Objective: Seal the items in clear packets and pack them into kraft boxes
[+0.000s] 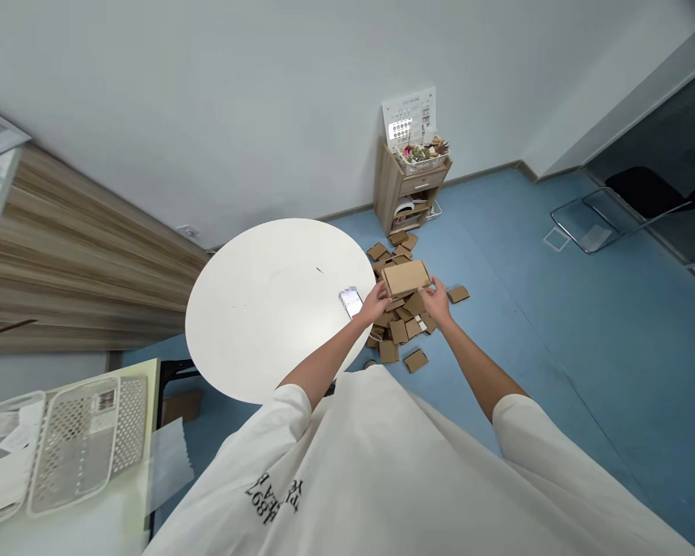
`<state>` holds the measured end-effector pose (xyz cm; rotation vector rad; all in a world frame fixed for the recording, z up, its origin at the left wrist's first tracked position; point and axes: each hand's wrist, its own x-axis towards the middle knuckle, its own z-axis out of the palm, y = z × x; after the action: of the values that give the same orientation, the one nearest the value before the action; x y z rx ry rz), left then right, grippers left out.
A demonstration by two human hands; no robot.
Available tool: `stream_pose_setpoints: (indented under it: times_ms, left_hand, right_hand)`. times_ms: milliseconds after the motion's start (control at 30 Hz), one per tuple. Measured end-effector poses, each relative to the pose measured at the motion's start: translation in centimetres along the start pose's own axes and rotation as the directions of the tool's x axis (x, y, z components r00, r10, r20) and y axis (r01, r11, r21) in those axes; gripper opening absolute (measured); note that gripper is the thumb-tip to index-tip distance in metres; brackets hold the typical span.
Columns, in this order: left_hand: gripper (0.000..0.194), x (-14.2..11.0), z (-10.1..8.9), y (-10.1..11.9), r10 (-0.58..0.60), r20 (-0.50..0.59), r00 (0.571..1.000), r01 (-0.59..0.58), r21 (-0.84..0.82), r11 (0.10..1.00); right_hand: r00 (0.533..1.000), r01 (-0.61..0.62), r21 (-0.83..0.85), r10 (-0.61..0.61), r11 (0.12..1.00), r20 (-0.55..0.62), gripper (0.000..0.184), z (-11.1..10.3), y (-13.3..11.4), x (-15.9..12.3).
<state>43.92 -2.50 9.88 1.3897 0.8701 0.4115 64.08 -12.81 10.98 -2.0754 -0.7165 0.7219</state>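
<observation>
A closed brown cardboard box (pixel 406 278) is held up between my two hands, above a heap of similar boxes on the floor. My left hand (pixel 375 303) grips its left end, next to the right edge of the round white table. At the opposite end, my right hand (pixel 436 300) has its fingers closed on the near right corner. Beneath, the pile of small cardboard boxes (pixel 398 332) spreads over the blue floor, partly hidden by the held box and my hands. A phone (pixel 352 303) with a lit screen lies on the table beside my left wrist.
The round white table (pixel 266 309) stands to my left. Against the wall is a small wooden cabinet (pixel 389 189) with a basket of dried flowers (pixel 422 154) on top. White plastic baskets (pixel 75 448) sit on a side table at lower left. A black chair (pixel 642 193) is far right.
</observation>
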Motion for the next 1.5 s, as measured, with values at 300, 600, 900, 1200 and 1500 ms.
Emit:
stream_pose_setpoints:
  times_ms: [300, 600, 900, 1200, 1500]
  left_hand:
    - [0.072, -0.5, 0.7, -0.2, -0.032, -0.027, 0.999, 0.035, 0.120, 0.992]
    - [0.070, -2.2, -1.2, -1.5, -0.080, -0.091, 0.993, 0.088, 0.085, 0.992]
    - [0.058, -5.0, -3.8, -2.4, -0.108, -0.189, 0.976, 0.122, 0.065, 0.990]
    - [0.055, -8.9, -6.2, -3.9, -0.090, -0.304, 0.948, 0.113, 0.059, 0.992]
    - [0.049, -14.8, -10.6, -5.3, -0.091, -0.423, 0.902, 0.109, 0.018, 0.994]
  right_hand:
    - [0.978, -0.062, 0.025, 0.056, 0.998, 0.202, 0.060, 1.0, 2.1, -0.7]
    - [0.961, -0.007, 0.025, 0.000, 1.000, 0.276, 0.049, 3.8, 2.7, -1.1]
    - [0.944, 0.028, 0.040, -0.039, 0.999, 0.329, 0.046, 6.6, 0.9, -2.7]
    - [0.896, 0.089, 0.047, -0.101, 0.995, 0.433, 0.042, 9.9, -0.7, -4.4]
    - [0.838, 0.148, 0.063, -0.158, 0.987, 0.523, 0.043, 14.7, -3.4, -7.8]
